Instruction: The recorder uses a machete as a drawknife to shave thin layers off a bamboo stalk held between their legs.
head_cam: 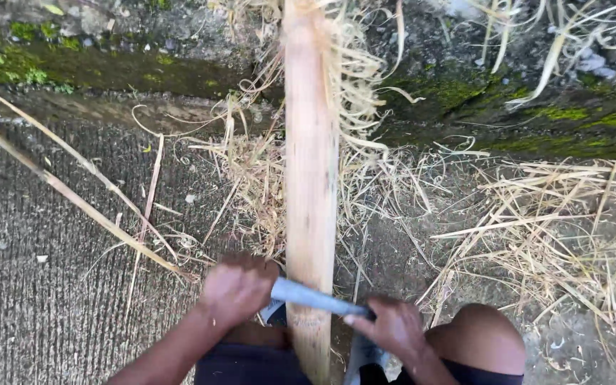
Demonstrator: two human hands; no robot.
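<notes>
Only one view here, from the camera on your head. It looks steeply down and slightly forward over your lap, close to your work. Your left hand and right hand sit at the bottom edge, with your bare knee in the lower right corner. A pale bamboo pole runs from the bottom up through the middle to the top edge, showing the way you face. The concrete ground fills the left; a mossy gutter crosses the far top.
</notes>
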